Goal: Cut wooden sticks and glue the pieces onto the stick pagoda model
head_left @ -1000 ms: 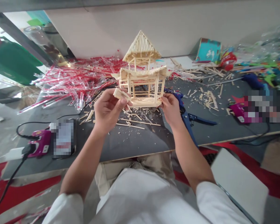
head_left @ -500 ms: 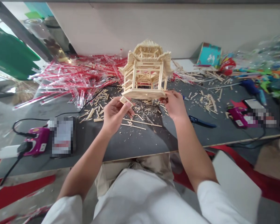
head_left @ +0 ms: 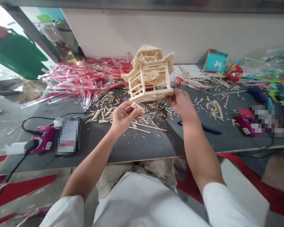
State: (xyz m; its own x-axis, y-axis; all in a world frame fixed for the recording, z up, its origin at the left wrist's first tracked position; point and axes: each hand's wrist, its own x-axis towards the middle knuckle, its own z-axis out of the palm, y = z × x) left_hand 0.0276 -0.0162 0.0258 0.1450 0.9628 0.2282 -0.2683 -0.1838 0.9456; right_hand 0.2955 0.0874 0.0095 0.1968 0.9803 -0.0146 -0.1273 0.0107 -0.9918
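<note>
Pinching a pale wooden piece [head_left: 134, 104], your left hand [head_left: 123, 117] sits near the tilted pale-stick pavilion [head_left: 142, 78] your right hand [head_left: 181, 103] grips.

Pale, matt wood makes up the stick-built model [head_left: 142, 78], its roof ribbed and rough, and the small block [head_left: 137, 106] in the hands. Rough wood scraps [head_left: 107, 110] litter a smooth, dull grey tabletop [head_left: 94, 145] amid glossy clear-and-red plastic wrappers [head_left: 90, 75], a shiny purple plastic adapter [head_left: 43, 138] and a matt white cloth shirt [head_left: 132, 201].
</note>
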